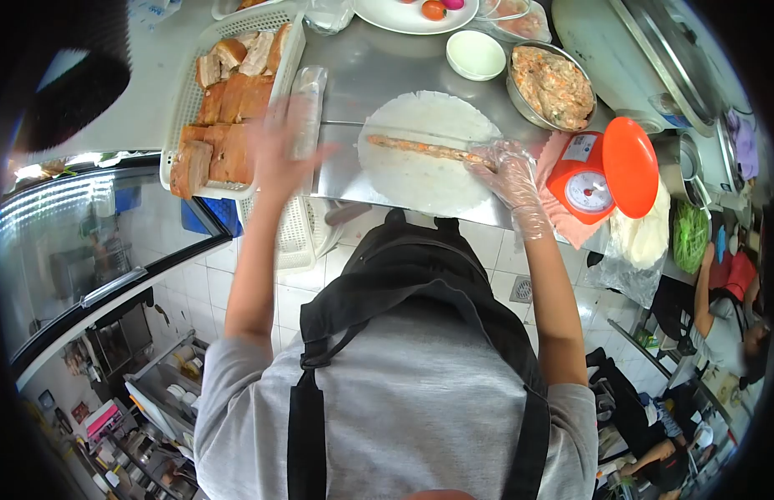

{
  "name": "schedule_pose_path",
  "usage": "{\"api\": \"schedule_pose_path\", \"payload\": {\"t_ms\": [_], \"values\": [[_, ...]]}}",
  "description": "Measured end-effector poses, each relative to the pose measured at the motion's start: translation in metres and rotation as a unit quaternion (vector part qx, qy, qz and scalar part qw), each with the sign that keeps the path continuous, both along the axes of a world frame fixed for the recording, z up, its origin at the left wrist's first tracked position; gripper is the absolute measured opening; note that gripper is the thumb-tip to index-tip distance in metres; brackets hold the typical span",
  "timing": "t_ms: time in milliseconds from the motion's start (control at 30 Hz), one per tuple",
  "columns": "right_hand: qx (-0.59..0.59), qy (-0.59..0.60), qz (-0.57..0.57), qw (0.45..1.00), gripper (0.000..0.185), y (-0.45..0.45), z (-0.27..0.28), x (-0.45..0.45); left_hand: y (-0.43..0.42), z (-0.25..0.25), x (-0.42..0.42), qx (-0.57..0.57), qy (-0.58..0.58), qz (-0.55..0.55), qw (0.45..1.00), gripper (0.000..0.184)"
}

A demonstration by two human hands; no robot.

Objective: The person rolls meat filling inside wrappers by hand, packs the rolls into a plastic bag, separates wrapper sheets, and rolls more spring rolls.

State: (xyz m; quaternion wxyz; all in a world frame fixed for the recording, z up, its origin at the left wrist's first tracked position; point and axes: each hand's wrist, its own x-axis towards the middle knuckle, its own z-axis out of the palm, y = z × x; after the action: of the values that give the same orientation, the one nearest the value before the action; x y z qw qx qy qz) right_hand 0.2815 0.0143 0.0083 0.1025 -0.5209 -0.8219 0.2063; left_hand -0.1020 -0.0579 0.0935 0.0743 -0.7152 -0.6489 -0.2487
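A thin round white wrapper sheet (pixel 437 183) lies flat on the steel counter, with a narrow strip of minced filling (pixel 416 147) across its upper half. My right hand (pixel 508 173), in a clear plastic glove, has its fingers closed around the strip's right end. My left hand (pixel 287 150) is bare and blurred by motion, its thumb held apart from the fingers. It is over the gap between the wrapper and a white basket (pixel 289 62) of roasted pork slabs (pixel 230 150), beside a clear plastic-wrapped roll (pixel 309 104). A metal bowl of minced filling (pixel 554 87) stands to the upper right.
A red kitchen scale (pixel 589 187) sits on a pink cloth (pixel 562 225) at the right. Behind the wrapper are a pale green bowl (pixel 475 55) and a white plate (pixel 395 18) with small tomatoes. Other people (pixel 729 308) are at the far right.
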Motion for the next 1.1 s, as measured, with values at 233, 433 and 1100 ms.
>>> {"api": "schedule_pose_path", "payload": {"t_ms": [233,433,1100], "values": [[0.083,0.051,0.041,0.994,0.061,-0.005,0.0,-0.069,-0.24,0.205,-0.315,0.638,0.165,0.561,0.501,0.053],[0.025,0.001,0.082,0.996,0.057,-0.002,0.012,-0.144,-0.334,0.218,-0.477,0.647,-0.258,0.533,0.481,0.078],[0.082,0.076,0.088,0.99,0.032,0.005,-0.018,-0.155,-0.052,0.176,-0.316,0.407,-0.507,0.24,0.721,0.106]]}}
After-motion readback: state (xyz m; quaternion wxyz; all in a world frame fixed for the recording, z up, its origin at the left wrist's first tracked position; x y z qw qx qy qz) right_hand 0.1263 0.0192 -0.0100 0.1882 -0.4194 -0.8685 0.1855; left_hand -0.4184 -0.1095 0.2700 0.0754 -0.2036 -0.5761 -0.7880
